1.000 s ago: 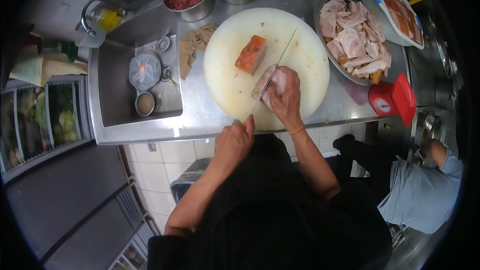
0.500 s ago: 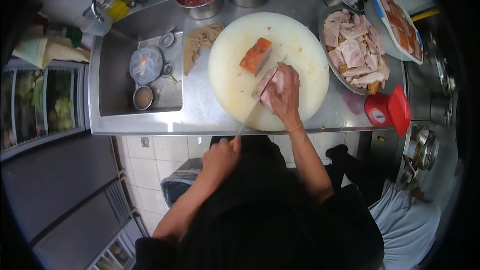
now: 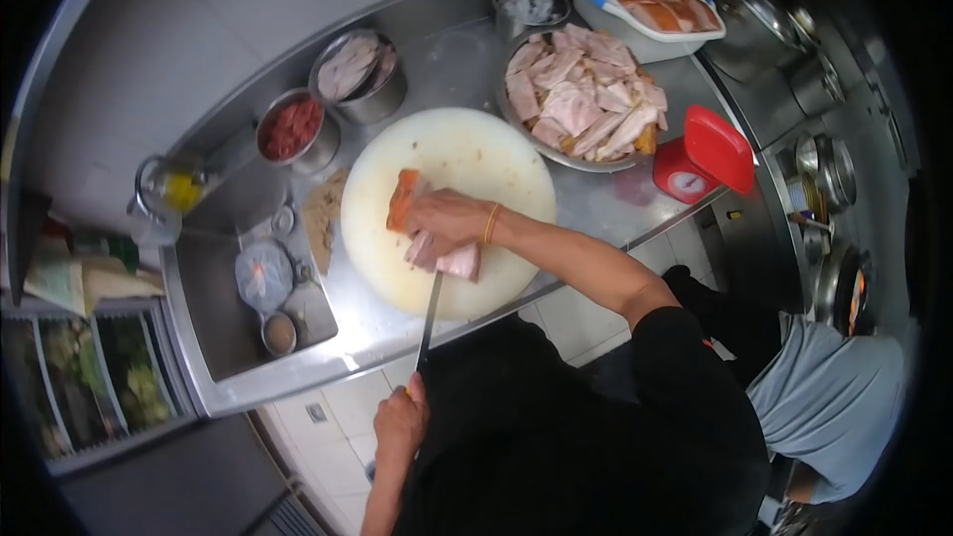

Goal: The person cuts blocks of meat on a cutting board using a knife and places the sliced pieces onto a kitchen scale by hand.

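Note:
My left hand (image 3: 401,422) is closed around the yellowish handle of a long knife (image 3: 430,323), low at the counter's front edge. The blade points up, its tip reaching the cut pork (image 3: 458,262) on the round white cutting board (image 3: 506,174). My right hand (image 3: 452,218) is closed over a block of pork (image 3: 401,201) with orange-brown skin. Its fingers cover part of this block, so the exact grip is partly hidden. Pale pink pieces lie just below that hand, close to the knife tip.
A large bowl of sliced meat (image 3: 581,99), a white tub of skin-on pieces (image 3: 650,10) and a red scale (image 3: 700,159) stand right. Metal pots (image 3: 372,89) stand behind the board. Left are a cloth (image 3: 323,218) and sink (image 3: 223,333). Another person (image 3: 834,402) is at lower right.
The view has turned. My right hand has shifted from the cut pork to the orange-skinned block. The knife has drawn back, with only its tip by the cut pork.

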`<act>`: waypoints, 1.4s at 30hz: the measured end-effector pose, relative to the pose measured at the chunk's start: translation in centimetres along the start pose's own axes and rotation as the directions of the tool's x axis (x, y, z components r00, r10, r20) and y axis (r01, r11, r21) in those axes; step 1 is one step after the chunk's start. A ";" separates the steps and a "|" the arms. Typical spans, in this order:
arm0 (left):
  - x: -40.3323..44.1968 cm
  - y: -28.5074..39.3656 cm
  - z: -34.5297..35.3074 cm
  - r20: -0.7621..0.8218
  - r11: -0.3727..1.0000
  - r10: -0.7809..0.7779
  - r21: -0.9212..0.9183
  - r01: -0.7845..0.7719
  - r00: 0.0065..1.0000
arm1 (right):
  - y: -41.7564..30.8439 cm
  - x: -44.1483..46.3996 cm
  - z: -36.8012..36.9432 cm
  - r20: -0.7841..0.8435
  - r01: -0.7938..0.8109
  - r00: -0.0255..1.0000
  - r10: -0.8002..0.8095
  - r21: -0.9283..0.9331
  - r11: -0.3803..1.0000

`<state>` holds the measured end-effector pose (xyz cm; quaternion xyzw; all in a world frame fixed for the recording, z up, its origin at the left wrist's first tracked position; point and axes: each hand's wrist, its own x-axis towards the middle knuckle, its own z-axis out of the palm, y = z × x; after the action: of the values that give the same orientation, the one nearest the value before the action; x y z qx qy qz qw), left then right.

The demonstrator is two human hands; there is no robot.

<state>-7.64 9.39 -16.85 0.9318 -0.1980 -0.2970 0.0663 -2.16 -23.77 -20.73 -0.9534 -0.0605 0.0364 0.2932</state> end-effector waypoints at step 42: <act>-1.3 0.4 0.7 -0.073 0.924 -0.096 -0.376 0.062 0.993 | 8.9 -14.8 -11.1 -0.555 -0.151 0.816 0.162 0.064 0.986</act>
<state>-9.17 9.58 -16.65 0.9219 -0.0970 -0.2892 0.2390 -14.77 -39.24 -16.03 -0.9215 0.1066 -0.2191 0.3023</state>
